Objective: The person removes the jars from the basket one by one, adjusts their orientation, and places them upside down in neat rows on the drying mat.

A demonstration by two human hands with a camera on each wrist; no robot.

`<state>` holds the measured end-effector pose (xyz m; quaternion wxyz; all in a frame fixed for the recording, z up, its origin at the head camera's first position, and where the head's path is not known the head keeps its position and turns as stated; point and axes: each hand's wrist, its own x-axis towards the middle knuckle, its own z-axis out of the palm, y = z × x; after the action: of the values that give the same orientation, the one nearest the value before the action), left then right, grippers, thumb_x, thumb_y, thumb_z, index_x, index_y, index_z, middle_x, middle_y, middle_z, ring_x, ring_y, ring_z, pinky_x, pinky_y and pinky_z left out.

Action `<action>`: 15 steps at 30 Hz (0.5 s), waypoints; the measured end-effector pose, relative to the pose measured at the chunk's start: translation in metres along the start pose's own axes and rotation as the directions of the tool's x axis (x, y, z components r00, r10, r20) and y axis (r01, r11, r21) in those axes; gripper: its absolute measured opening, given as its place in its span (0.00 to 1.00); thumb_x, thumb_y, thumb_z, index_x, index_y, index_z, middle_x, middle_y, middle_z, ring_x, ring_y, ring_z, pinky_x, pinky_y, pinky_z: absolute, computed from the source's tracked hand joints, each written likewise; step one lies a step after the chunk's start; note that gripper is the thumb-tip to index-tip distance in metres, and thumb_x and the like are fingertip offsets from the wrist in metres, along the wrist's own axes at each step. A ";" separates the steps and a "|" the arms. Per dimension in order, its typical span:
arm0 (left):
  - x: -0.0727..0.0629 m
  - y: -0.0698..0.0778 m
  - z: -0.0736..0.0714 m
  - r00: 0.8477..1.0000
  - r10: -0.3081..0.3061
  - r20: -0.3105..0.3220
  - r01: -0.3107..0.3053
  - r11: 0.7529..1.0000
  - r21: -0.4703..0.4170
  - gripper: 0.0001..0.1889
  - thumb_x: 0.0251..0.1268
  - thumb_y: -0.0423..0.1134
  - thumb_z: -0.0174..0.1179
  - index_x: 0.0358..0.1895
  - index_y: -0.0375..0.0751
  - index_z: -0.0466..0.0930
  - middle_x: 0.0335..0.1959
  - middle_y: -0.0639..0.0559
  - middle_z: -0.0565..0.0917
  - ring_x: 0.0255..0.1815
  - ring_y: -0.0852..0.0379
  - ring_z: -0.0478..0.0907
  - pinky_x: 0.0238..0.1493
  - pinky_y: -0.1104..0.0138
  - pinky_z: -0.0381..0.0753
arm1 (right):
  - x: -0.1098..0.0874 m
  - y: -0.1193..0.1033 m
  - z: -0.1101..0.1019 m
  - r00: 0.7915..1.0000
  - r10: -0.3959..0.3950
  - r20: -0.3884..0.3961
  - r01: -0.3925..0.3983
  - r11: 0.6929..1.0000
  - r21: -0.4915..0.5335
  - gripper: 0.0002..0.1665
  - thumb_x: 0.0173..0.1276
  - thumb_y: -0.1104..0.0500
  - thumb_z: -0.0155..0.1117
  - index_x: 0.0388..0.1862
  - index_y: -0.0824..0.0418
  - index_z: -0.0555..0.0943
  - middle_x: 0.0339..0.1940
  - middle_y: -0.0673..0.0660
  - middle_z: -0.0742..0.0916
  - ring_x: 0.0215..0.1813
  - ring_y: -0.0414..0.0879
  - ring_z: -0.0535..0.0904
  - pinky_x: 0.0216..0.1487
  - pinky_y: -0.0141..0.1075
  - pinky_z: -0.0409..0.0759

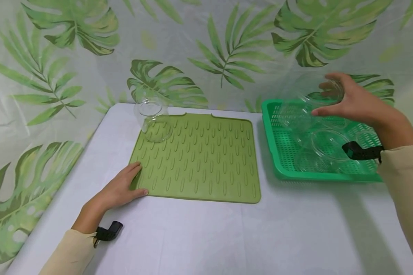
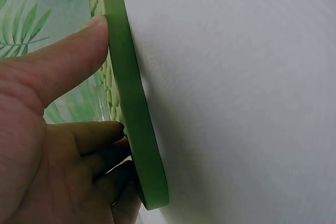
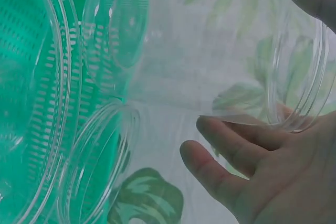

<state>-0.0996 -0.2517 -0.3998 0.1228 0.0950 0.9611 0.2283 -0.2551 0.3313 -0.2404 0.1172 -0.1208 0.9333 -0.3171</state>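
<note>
The right hand [image 1: 359, 101] held a clear, round, plastic-looking jar [image 1: 314, 89] over the green plastic basket [image 1: 273, 152] at right. The left hand [image 1: 118, 187] touched a flat green rubbery mat [image 1: 199, 160] at its near left corner, gripping nothing. Lifting out seemed the step; a steady hold seemed needed next.

Clear container [image 3: 231, 66] in right grip [image 3: 278, 169]
</note>
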 end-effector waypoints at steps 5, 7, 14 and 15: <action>0.000 0.000 0.000 1.000 0.006 -0.006 -0.006 1.000 0.007 0.43 0.63 0.45 0.66 0.73 0.23 0.56 0.77 0.28 0.54 0.77 0.28 0.51 0.74 0.37 0.57 | 0.000 -0.001 0.002 1.000 -0.017 -0.006 0.017 1.000 0.001 0.65 0.67 0.55 0.69 0.81 0.43 0.29 0.83 0.65 0.50 0.78 0.70 0.55 0.49 0.31 0.75; 0.000 0.000 0.000 1.000 0.007 -0.008 -0.007 1.000 0.008 0.43 0.63 0.45 0.66 0.73 0.23 0.56 0.77 0.28 0.55 0.77 0.28 0.51 0.74 0.37 0.57 | 0.000 -0.003 0.003 1.000 -0.028 -0.005 0.028 1.000 0.002 0.65 0.67 0.55 0.69 0.81 0.43 0.30 0.84 0.64 0.49 0.78 0.70 0.55 0.46 0.27 0.73; 0.000 0.000 0.000 1.000 -0.001 -0.001 0.001 1.000 0.007 0.43 0.63 0.45 0.66 0.73 0.23 0.56 0.77 0.29 0.54 0.77 0.28 0.51 0.74 0.37 0.57 | -0.002 -0.013 0.007 0.995 -0.092 -0.033 0.093 0.995 0.037 0.63 0.66 0.59 0.69 0.81 0.40 0.33 0.83 0.61 0.55 0.79 0.68 0.54 0.49 0.26 0.74; 0.000 0.000 0.000 1.000 -0.002 0.001 0.002 1.000 0.006 0.43 0.63 0.45 0.66 0.73 0.23 0.56 0.77 0.29 0.54 0.77 0.28 0.51 0.74 0.37 0.57 | -0.003 -0.015 0.008 0.994 -0.106 -0.038 0.108 0.993 0.049 0.63 0.66 0.60 0.69 0.81 0.39 0.34 0.82 0.61 0.56 0.79 0.68 0.54 0.47 0.22 0.74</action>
<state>-0.1000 -0.2518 -0.3997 0.1232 0.0944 0.9619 0.2250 -0.2477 0.3162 -0.2367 0.0865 -0.1621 0.9190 -0.3489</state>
